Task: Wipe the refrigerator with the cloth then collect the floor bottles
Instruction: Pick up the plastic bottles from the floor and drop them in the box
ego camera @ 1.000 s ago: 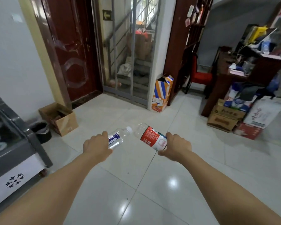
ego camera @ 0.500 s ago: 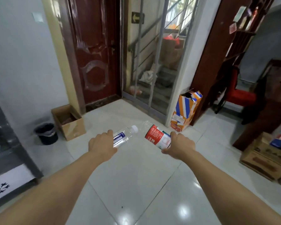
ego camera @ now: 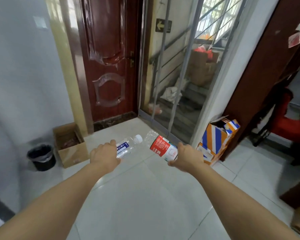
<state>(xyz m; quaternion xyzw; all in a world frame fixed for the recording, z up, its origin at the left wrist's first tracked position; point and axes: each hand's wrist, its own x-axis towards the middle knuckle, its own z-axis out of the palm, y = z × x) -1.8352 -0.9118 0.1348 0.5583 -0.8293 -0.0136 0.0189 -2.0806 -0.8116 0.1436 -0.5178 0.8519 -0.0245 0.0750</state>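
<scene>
Head view showed a tiled floor (ego camera: pixel 145 196) below both outstretched arms, and a dark red door (ego camera: pixel 109 58) far ahead of the hands. Ahead and to the left of the left hand (ego camera: pixel 103 155) stood an open cardboard box (ego camera: pixel 71 149), and just beyond it a black bin (ego camera: pixel 42 157). Close beside the right hand (ego camera: pixel 186 157), on its right, stood a striped carton (ego camera: pixel 216 141).

The right hand was wrapped around the base of the red-label bottle (ego camera: pixel 163 148), which pointed forward and left. The left hand gripped the smaller blue-label bottle (ego camera: pixel 126 147), whose white cap pointed toward the other bottle; the 2 necks were near but apart.

I judged that both bottles were collected and being carried. To do it well, each hand should hold firmly around the body, because thin plastic can slip, and the bottles should go into 1 container, probably the box or the bin.
</scene>
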